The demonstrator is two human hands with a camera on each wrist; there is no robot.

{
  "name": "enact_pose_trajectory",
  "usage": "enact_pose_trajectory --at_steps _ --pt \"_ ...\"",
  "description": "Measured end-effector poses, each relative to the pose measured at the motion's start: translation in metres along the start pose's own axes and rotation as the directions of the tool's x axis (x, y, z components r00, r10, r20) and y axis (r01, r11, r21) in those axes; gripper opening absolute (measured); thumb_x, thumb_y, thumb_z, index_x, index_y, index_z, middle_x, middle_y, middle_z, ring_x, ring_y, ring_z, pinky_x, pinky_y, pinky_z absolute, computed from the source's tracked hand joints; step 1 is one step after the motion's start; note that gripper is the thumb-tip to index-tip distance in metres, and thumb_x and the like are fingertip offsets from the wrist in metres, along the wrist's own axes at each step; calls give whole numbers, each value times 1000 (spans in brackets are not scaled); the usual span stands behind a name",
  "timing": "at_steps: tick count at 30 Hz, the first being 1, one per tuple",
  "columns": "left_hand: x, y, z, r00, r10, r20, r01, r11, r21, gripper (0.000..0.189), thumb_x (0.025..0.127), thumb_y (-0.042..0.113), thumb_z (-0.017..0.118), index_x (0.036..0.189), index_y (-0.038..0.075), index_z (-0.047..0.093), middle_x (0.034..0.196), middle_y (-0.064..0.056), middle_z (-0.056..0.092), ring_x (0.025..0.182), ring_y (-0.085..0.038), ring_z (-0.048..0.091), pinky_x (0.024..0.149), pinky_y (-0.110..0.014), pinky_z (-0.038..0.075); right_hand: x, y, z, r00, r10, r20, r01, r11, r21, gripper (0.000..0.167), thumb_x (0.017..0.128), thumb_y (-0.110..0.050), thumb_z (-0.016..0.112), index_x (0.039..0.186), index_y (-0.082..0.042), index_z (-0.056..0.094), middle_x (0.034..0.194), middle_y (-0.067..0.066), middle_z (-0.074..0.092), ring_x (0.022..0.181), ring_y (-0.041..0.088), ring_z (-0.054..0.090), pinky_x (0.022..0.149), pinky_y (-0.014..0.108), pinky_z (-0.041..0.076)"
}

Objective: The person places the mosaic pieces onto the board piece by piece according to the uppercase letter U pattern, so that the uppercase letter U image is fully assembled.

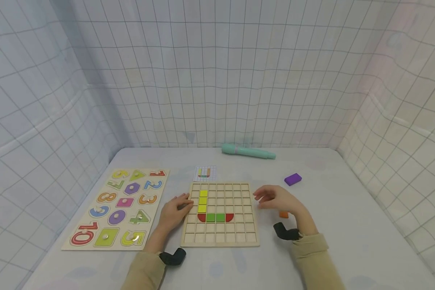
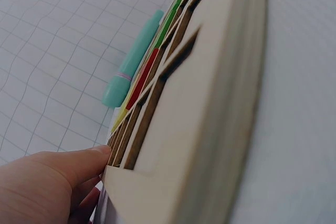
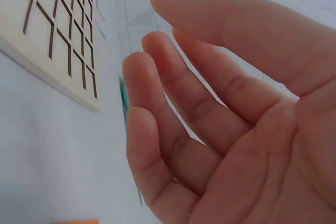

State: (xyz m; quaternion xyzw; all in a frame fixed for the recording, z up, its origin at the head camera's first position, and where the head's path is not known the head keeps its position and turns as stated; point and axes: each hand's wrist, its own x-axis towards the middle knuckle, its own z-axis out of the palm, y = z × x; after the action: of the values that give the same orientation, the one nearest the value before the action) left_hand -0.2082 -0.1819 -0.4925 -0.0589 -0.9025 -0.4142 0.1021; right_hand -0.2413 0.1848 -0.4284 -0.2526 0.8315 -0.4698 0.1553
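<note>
One left hand (image 1: 173,212), fingers relaxed, touches square pale-wood grid board (image 1: 221,202) | right hand (image 1: 278,199) empty, fingers half-open | light steadying probably best

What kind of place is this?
It looks like a play table, maybe for puzzles: there's a wooden grid board with colored tiles, a number-and-shape puzzle, and grid-lined walls behind.

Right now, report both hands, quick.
Left hand: open, touching the grid board at its left edge.
Right hand: open, fingers loosely bent, holding nothing.
</note>
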Motion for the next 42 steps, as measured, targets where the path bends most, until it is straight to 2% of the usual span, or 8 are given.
enact_pose_trajectory --at_steps 4,9,20,25,35,42 --pt "0 0 0 1000 -1 -2 1 1000 -2 20 86 19 69 100 5 73 129 -14 57 127 -29 46 115 -38 27 -13 14 -16 1000 14 17 -15 999 37 38 81 -11 73 114 3 60 107 22 63 92 24 62 78 26 56" --pt "0 0 1 1000 5 -2 -5 1000 -3 20 86 18 69 100 4 73 128 -14 57 126 -29 46 114 -38 27 -26 26 -27 999 23 37 -26 998 64 37 81 -5 71 115 5 59 107 23 62 94 29 61 76 25 55" --pt "0 -1 2 999 24 -21 -24 1000 7 19 86 18 69 99 5 73 127 -14 58 125 -30 47 114 -38 28 -39 49 -39 997 77 -28 -76 996 45 41 79 -8 72 115 5 59 105 19 64 95 26 59 77 24 54" --pt "-1 -2 3 998 47 -37 -46 999 26 18 85 17 69 98 5 73 126 -15 58 124 -31 49 113 -39 30 -44 58 -42 994 110 -27 -108 990 88 40 80 -7 70 117 4 59 108 18 63 97 24 57 78 25 54" --pt "-1 0 1 999 21 -24 -20 1000 20 18 86 18 69 98 6 73 127 -14 58 125 -30 48 114 -38 28 -47 63 -42 990 136 -29 -131 983 127 41 77 -8 73 113 6 58 108 15 64 96 22 58 81 23 54" --pt "-1 1 0 1000 1 -11 -1 1000 8 20 87 19 68 100 5 73 129 -13 57 126 -29 47 114 -37 27 -48 62 -42 991 134 -17 -131 985 108 41 77 -7 74 113 7 58 110 19 63 100 28 58 82 21 52"
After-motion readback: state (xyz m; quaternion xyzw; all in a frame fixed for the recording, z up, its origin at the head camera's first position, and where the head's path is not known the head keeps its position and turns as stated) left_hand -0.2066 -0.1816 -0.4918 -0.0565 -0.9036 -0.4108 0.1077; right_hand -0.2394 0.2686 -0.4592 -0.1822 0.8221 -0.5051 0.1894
